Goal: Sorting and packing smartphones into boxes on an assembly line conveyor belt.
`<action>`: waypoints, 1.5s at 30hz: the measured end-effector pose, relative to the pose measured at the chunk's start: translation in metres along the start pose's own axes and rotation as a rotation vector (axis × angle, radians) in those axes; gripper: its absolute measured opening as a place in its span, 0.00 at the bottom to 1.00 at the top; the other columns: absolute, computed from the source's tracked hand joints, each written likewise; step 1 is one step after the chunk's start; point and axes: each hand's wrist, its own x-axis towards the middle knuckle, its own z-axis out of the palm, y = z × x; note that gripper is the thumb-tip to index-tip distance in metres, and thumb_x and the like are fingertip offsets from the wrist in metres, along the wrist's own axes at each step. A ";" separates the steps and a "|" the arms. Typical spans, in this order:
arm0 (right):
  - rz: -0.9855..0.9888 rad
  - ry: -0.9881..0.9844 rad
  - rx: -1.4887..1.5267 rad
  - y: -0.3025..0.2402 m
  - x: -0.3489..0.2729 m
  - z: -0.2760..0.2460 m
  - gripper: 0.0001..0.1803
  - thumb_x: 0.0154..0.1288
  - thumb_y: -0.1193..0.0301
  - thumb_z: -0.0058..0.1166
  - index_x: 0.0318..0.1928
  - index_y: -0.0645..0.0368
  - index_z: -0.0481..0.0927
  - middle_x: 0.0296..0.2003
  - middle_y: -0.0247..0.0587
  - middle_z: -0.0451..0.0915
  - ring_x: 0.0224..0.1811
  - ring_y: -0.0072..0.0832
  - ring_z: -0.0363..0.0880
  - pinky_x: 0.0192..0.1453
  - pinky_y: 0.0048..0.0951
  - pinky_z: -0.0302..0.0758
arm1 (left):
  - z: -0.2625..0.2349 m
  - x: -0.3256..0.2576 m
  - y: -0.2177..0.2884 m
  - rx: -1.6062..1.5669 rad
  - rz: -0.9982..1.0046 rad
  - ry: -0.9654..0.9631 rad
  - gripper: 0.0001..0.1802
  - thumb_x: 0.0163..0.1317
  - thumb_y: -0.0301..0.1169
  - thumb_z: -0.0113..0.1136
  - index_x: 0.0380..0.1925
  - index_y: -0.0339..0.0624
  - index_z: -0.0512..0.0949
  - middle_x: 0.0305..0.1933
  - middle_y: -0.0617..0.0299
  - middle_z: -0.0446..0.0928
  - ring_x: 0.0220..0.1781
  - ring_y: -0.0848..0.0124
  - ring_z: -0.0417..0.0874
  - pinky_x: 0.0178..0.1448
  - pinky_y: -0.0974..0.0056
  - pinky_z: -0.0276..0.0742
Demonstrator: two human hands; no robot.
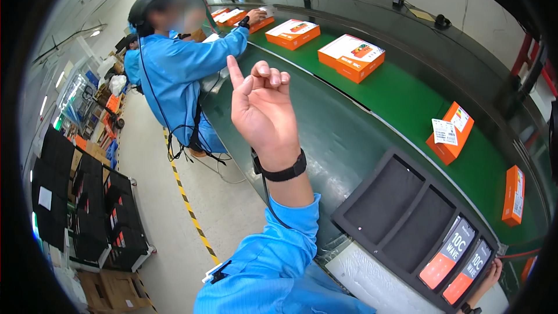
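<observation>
My left hand point(264, 107) is raised over the green bench, palm towards me, index finger stretched and the others loosely curled. It holds nothing. A black band circles its wrist below. At the lower right, my right hand point(492, 276) is partly hidden, its fingers at the right edge of a black foam tray point(427, 189). It seems to grip that edge. Two phones point(447, 254) with grey and orange fronts lie side by side in the tray's right-hand slots. Two wider dark recesses are to their left.
Orange and white boxes point(351, 58) stand spaced along the green conveyor belt point(401, 102); one box point(452, 134) has a label sheet on it. At the far left of the bench, a co-worker in blue point(174, 64) reaches to a box. Black crates point(93, 209) stand on the floor at left.
</observation>
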 end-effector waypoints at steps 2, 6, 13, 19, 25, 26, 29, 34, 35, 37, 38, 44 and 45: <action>-0.055 0.038 -0.151 -0.008 -0.002 0.003 0.09 0.70 0.70 0.48 0.44 0.62 0.77 0.38 0.28 0.75 0.38 0.15 0.69 0.42 0.16 0.65 | -0.003 0.011 -0.012 0.019 -0.089 -0.036 0.37 0.61 0.27 0.49 0.71 0.44 0.50 0.42 0.54 0.70 0.39 0.65 0.70 0.51 0.58 0.69; -0.143 0.148 -0.195 0.002 0.003 0.010 0.07 0.69 0.72 0.49 0.43 0.61 0.78 0.35 0.26 0.74 0.34 0.11 0.65 0.38 0.14 0.62 | -0.005 0.010 -0.059 0.413 -0.456 -0.371 0.32 0.64 0.35 0.51 0.69 0.39 0.60 0.57 0.49 0.73 0.56 0.60 0.75 0.61 0.56 0.71; -0.149 0.073 -0.030 0.015 0.007 0.029 0.06 0.67 0.74 0.51 0.42 0.60 0.79 0.31 0.25 0.75 0.29 0.11 0.65 0.33 0.13 0.60 | -0.030 -0.007 -0.133 1.648 -0.080 -0.949 0.29 0.63 0.39 0.57 0.61 0.36 0.70 0.55 0.44 0.76 0.61 0.53 0.75 0.60 0.58 0.73; -0.102 0.128 -0.057 -0.006 -0.008 0.019 0.05 0.69 0.73 0.50 0.42 0.59 0.76 0.30 0.23 0.71 0.29 0.10 0.64 0.33 0.13 0.60 | -0.055 -0.009 -0.159 2.160 -0.468 -0.745 0.37 0.62 0.41 0.54 0.68 0.36 0.58 0.43 0.44 0.82 0.45 0.53 0.84 0.50 0.52 0.79; -0.080 0.097 -0.043 0.009 0.000 0.014 0.07 0.71 0.70 0.49 0.44 0.60 0.76 0.32 0.24 0.72 0.31 0.10 0.65 0.34 0.12 0.60 | -0.032 0.005 -0.129 0.813 -0.218 -0.100 0.45 0.64 0.27 0.53 0.73 0.38 0.36 0.37 0.55 0.81 0.29 0.74 0.80 0.35 0.70 0.78; -0.073 0.104 -0.025 0.010 0.001 0.013 0.08 0.71 0.70 0.48 0.44 0.60 0.76 0.33 0.24 0.72 0.32 0.10 0.65 0.35 0.12 0.60 | -0.036 0.010 -0.126 0.706 -0.128 -0.039 0.46 0.65 0.25 0.50 0.73 0.39 0.31 0.39 0.54 0.80 0.28 0.73 0.80 0.33 0.71 0.76; -0.063 0.093 -0.027 0.009 0.003 0.011 0.08 0.71 0.71 0.48 0.45 0.60 0.77 0.33 0.24 0.72 0.32 0.10 0.65 0.35 0.12 0.60 | -0.051 0.022 -0.114 0.475 -0.196 0.206 0.47 0.63 0.27 0.49 0.73 0.38 0.31 0.44 0.52 0.77 0.31 0.70 0.77 0.38 0.65 0.75; -0.075 0.134 -0.105 0.018 0.007 0.003 0.08 0.71 0.72 0.47 0.45 0.60 0.77 0.34 0.24 0.71 0.32 0.10 0.64 0.35 0.12 0.61 | -0.062 0.030 -0.110 0.377 -0.277 0.293 0.43 0.62 0.28 0.49 0.72 0.37 0.37 0.46 0.53 0.75 0.34 0.68 0.75 0.41 0.62 0.74; -0.066 0.112 -0.090 0.015 0.006 0.005 0.08 0.71 0.72 0.47 0.45 0.60 0.77 0.34 0.24 0.72 0.32 0.10 0.64 0.36 0.12 0.61 | -0.054 0.029 -0.107 0.442 -0.150 0.269 0.42 0.62 0.28 0.49 0.72 0.37 0.40 0.46 0.53 0.74 0.35 0.68 0.75 0.42 0.62 0.74; -0.059 0.087 -0.074 0.012 0.004 0.007 0.08 0.71 0.72 0.47 0.45 0.60 0.77 0.34 0.24 0.72 0.33 0.10 0.65 0.36 0.12 0.61 | -0.043 0.029 -0.096 0.462 -0.042 0.257 0.41 0.63 0.28 0.49 0.72 0.38 0.40 0.46 0.53 0.74 0.36 0.68 0.75 0.42 0.62 0.74; -0.063 0.064 -0.086 0.010 0.004 0.006 0.08 0.71 0.72 0.47 0.45 0.60 0.77 0.34 0.24 0.72 0.33 0.10 0.66 0.37 0.12 0.62 | -0.042 0.030 -0.091 0.480 0.062 0.245 0.41 0.63 0.28 0.49 0.72 0.38 0.40 0.46 0.53 0.74 0.36 0.69 0.75 0.43 0.62 0.74; -0.066 0.104 -0.003 0.014 0.002 0.013 0.08 0.72 0.71 0.47 0.46 0.60 0.76 0.35 0.25 0.72 0.34 0.10 0.67 0.38 0.12 0.63 | -0.038 0.038 -0.070 0.435 0.019 0.195 0.44 0.64 0.24 0.46 0.74 0.42 0.33 0.44 0.52 0.75 0.35 0.70 0.75 0.43 0.63 0.74; -0.062 0.114 0.049 0.014 0.002 0.017 0.08 0.72 0.71 0.47 0.46 0.60 0.76 0.35 0.25 0.73 0.34 0.10 0.67 0.38 0.12 0.63 | -0.028 0.038 -0.060 0.501 0.154 0.068 0.44 0.64 0.23 0.46 0.74 0.42 0.32 0.44 0.52 0.74 0.34 0.71 0.75 0.42 0.64 0.74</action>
